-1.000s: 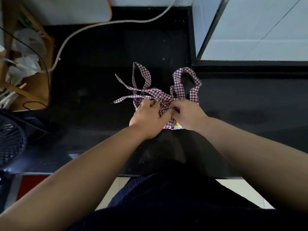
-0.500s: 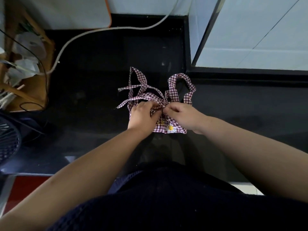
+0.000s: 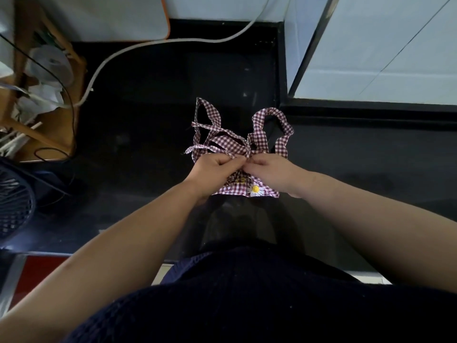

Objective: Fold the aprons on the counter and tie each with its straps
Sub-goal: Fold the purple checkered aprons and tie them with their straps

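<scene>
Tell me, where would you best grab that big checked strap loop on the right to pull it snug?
Probably at the loop's far arch, coming from the far side. It lies open and flat on the counter, clear of both hands, which are bunched at the knot on the folded apron.

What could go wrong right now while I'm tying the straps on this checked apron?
Both hands, left hand and right hand, pinch the straps at one spot over the folded apron, so the knot may cinch unevenly and let the fold loosen. Several loose strap loops lie tangled beyond the left hand; one could get caught in the knot. The neck loop lies free and may be left out of the bundle.
</scene>
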### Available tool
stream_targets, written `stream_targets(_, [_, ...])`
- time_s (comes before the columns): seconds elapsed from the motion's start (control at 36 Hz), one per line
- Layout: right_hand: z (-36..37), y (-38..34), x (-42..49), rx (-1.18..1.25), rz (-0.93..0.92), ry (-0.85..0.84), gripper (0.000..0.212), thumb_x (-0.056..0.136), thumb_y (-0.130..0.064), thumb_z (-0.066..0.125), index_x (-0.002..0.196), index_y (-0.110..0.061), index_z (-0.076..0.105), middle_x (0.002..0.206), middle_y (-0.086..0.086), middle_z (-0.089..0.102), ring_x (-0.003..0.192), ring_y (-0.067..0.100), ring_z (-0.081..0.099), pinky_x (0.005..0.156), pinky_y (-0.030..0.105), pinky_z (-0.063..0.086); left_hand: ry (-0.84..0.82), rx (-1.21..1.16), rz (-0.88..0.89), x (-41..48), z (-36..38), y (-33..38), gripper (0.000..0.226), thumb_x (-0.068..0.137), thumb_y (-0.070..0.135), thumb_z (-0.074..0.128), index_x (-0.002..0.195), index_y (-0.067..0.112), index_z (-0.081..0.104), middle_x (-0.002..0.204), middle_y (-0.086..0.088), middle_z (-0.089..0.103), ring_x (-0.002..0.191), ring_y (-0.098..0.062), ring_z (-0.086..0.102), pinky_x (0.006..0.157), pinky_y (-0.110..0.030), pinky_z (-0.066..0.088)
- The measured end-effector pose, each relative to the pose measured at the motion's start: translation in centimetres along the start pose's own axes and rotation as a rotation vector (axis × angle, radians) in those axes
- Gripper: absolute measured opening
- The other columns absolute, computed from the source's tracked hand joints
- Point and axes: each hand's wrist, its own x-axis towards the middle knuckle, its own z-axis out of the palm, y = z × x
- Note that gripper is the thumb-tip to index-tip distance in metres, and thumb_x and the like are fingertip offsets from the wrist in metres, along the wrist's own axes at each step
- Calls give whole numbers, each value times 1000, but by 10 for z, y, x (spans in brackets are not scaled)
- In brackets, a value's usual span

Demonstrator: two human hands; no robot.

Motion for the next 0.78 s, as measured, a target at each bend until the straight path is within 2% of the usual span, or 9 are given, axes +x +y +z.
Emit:
stream_targets(0.11, [-9, 1, 3, 204, 136, 13, 28, 99, -29, 42, 101, -14, 65, 109, 2, 62, 94, 14, 56, 85, 29, 44, -31, -3, 0, 2, -5, 0, 33, 91, 29, 63, 65, 8, 60, 60, 5, 58, 58, 0, 53, 60, -14, 44])
stream_targets(0.17, [-11, 2, 6, 109, 126, 6, 44, 100, -43, 38, 100, -9, 66, 93, 3, 62, 82, 14, 55, 75, 26, 42, -73, 127, 43, 2, -7, 0, 32, 94, 25, 59, 64, 14, 58, 58, 8, 52, 50, 4, 45, 53, -12, 40])
stream_targets(0.25, [-10, -3, 7, -29, 102, 21, 56, 94, -55, 40, 57, -13, 43, 55, 0, 37, 52, 13, 36, 56, 28, 31, -113, 254, 91, 2, -8, -3, 37, 97, 23, 55, 61, 12, 53, 59, 6, 44, 52, -2, 38, 51, -16, 35])
stream_targets(0.33, [-12, -6, 8, -115, 92, -6, 60, 88, -61, 46, 52, -16, 33, 51, -2, 31, 48, 11, 32, 53, 26, 30, -152, 266, 72, 3, -10, -5, 33, 97, 22, 54, 81, -6, 62, 65, -2, 49, 60, -8, 42, 55, -15, 38])
stream_targets(0.42, [-19, -5, 8, -95, 101, -47, 58, 81, -64, 56, 51, -17, 37, 55, -4, 36, 54, 11, 36, 59, 26, 33, -175, 235, 50, 6, -14, -6, 24, 96, 21, 56, 91, 2, 69, 85, -10, 67, 78, -12, 57, 74, -25, 49])
stream_targets(0.56, [-16, -5, 7, -105, 103, -72, 51, 77, -56, 67, 60, -15, 43, 61, 0, 38, 57, 13, 36, 56, 29, 28, -183, 124, 17, 9, -16, -1, 22, 94, 15, 57, 78, 25, 68, 77, 21, 69, 76, 6, 64, 70, -6, 45])
stream_targets(0.61, [-13, -5, 6, -198, 70, -80, 45, 85, -48, 62, 62, -13, 47, 59, 2, 37, 56, 13, 35, 52, 28, 27, -176, 65, 6, 11, -15, -3, 12, 89, 22, 65, 82, 21, 74, 91, 11, 74, 92, -3, 67, 85, -17, 50])
stream_targets(0.69, [-7, -6, 9, -323, 27, -35, 26, 98, -28, 47, 81, -11, 56, 63, -2, 39, 61, 13, 41, 49, 22, 30, -138, -81, -26, 11, -16, -5, 12, 87, 20, 67, 85, 12, 75, 98, 3, 74, 94, -12, 68, 84, -23, 52])
stream_targets(0.78, [-5, -7, 12, -298, 44, -30, 41, 99, -34, 42, 63, -15, 45, 62, -1, 43, 58, 11, 41, 50, 24, 30, -135, -186, -46, 12, -14, -7, 17, 87, 17, 65, 94, 3, 73, 106, -1, 73, 101, -13, 68, 89, -26, 54])
